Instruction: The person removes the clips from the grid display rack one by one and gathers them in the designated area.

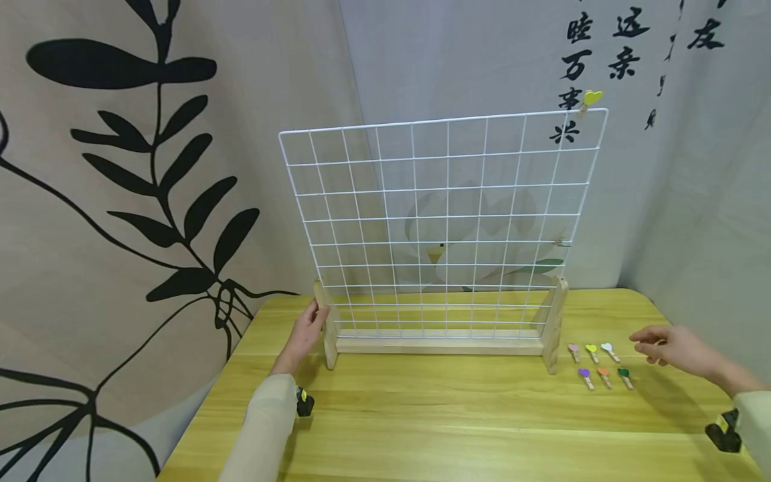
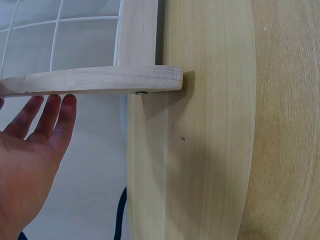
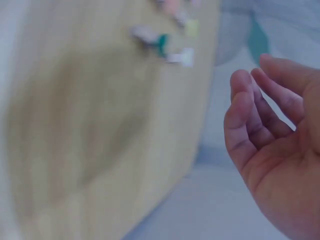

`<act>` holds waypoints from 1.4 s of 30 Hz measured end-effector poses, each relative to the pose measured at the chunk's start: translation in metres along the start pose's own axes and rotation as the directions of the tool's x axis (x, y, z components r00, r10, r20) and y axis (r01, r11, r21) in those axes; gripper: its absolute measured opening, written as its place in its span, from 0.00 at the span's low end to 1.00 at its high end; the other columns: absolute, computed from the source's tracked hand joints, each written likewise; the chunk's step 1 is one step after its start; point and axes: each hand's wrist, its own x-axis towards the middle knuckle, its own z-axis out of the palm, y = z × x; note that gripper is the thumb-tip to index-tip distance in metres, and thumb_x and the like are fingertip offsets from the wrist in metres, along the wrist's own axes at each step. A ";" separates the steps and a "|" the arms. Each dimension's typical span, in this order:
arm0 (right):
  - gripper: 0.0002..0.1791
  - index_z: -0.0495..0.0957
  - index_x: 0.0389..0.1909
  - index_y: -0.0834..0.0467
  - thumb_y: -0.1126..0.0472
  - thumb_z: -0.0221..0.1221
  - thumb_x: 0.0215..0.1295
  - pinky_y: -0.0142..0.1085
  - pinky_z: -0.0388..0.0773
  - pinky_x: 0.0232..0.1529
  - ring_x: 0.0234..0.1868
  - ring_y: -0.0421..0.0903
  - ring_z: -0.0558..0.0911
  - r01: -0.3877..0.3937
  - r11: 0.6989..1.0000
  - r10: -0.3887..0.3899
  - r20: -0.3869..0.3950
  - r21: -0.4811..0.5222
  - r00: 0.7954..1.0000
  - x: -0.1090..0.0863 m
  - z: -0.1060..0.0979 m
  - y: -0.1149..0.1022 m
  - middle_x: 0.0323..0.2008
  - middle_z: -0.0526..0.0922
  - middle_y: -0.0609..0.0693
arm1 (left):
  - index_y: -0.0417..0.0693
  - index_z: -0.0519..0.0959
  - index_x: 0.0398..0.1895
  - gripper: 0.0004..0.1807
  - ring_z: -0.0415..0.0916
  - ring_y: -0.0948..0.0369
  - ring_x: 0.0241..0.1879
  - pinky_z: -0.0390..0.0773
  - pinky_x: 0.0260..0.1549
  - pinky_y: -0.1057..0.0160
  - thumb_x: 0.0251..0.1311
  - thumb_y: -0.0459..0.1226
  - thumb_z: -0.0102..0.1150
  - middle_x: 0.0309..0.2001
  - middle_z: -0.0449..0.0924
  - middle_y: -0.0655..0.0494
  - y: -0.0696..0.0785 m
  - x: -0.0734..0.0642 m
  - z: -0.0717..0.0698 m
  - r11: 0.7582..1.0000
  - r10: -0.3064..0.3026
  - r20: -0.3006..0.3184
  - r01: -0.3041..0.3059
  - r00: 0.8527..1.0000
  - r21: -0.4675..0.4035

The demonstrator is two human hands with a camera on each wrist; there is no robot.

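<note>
A white wire grid panel (image 1: 447,217) stands upright in a wooden base, its side posts at either end. At the left wooden post (image 1: 329,333) is my left hand (image 1: 307,335). The left wrist view shows that hand's fingers stretched out, fingertips right at the post's outer face. My right hand (image 1: 677,349) hovers over the table's right side, fingers loosely bent and holding nothing. Left of it lie small wooden clips with heart tops in two rows, among them a white one (image 1: 610,352), a green one (image 1: 625,378) and a purple one (image 1: 585,379). A yellow heart clip (image 1: 590,100) sits on the grid's top right edge.
The wooden table (image 1: 421,415) extends beneath everything. Behind it hangs a pale curtain (image 1: 289,60) printed with dark leaves and characters. A black wrist device (image 1: 304,402) is strapped at the left sleeve, another (image 1: 725,432) at the right.
</note>
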 end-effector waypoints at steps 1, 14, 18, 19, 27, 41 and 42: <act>0.21 0.69 0.55 0.76 0.61 0.50 0.72 0.36 0.78 0.28 0.30 0.39 0.78 0.010 1.000 -0.010 -0.020 -0.015 1.000 0.000 -0.004 -0.005 0.41 0.80 0.59 | 0.53 0.47 0.75 0.36 0.68 0.45 0.58 0.69 0.58 0.48 0.69 0.56 0.39 0.62 0.66 0.37 0.001 0.000 0.000 1.000 -0.002 -0.001 0.002 1.000 -0.001; 0.21 0.72 0.54 0.71 0.57 0.51 0.72 0.33 0.75 0.24 0.27 0.35 0.76 0.013 0.988 -0.054 -0.265 -0.154 0.963 0.020 -0.080 -0.091 0.40 0.81 0.62 | 0.51 0.46 0.75 0.37 0.63 0.43 0.62 0.64 0.61 0.46 0.69 0.57 0.38 0.65 0.62 0.36 -0.001 0.001 -0.001 1.000 -0.010 0.009 0.010 1.000 0.003; 0.23 0.73 0.55 0.68 0.53 0.51 0.72 0.31 0.72 0.23 0.28 0.30 0.72 0.014 0.985 -0.076 -0.368 -0.170 0.927 0.030 -0.102 -0.126 0.44 0.80 0.65 | 0.53 0.47 0.75 0.37 0.64 0.43 0.61 0.64 0.60 0.46 0.69 0.57 0.39 0.64 0.63 0.36 -0.002 0.000 -0.001 1.000 -0.013 0.000 0.013 1.000 0.002; 0.23 0.73 0.55 0.68 0.52 0.51 0.72 0.29 0.72 0.23 0.29 0.29 0.71 0.011 0.986 -0.078 -0.397 -0.169 0.914 0.033 -0.106 -0.135 0.44 0.79 0.65 | 0.53 0.47 0.75 0.38 0.65 0.43 0.61 0.65 0.60 0.46 0.69 0.58 0.38 0.64 0.63 0.36 -0.002 0.000 -0.001 1.000 -0.012 0.001 0.012 1.000 0.004; 0.27 0.71 0.60 0.62 0.46 0.51 0.70 0.20 0.64 0.29 0.37 0.31 0.67 0.007 0.996 -0.057 -0.580 -0.088 0.812 0.051 -0.133 -0.206 0.51 0.75 0.56 | 0.55 0.48 0.75 0.37 0.67 0.44 0.59 0.68 0.58 0.47 0.69 0.58 0.39 0.62 0.66 0.37 -0.002 -0.002 0.000 1.000 -0.006 0.007 0.007 1.000 -0.011; 0.25 0.59 0.70 0.40 0.48 0.43 0.74 0.32 0.67 0.49 0.60 0.47 0.64 0.088 0.996 -0.088 -0.627 -0.032 0.774 0.075 -0.162 -0.279 0.69 0.59 0.49 | 0.53 0.52 0.74 0.36 0.68 0.46 0.58 0.69 0.57 0.48 0.68 0.58 0.40 0.61 0.67 0.39 -0.003 0.000 -0.002 1.000 0.002 -0.008 -0.003 1.000 -0.009; 0.25 0.58 0.70 0.39 0.48 0.42 0.74 0.35 0.67 0.53 0.61 0.47 0.64 0.096 0.995 -0.091 -0.611 -0.024 0.786 0.076 -0.163 -0.281 0.70 0.58 0.49 | 0.53 0.51 0.74 0.37 0.67 0.46 0.59 0.68 0.58 0.47 0.68 0.58 0.40 0.62 0.67 0.39 -0.004 0.000 -0.002 1.000 0.003 -0.007 -0.003 1.000 -0.007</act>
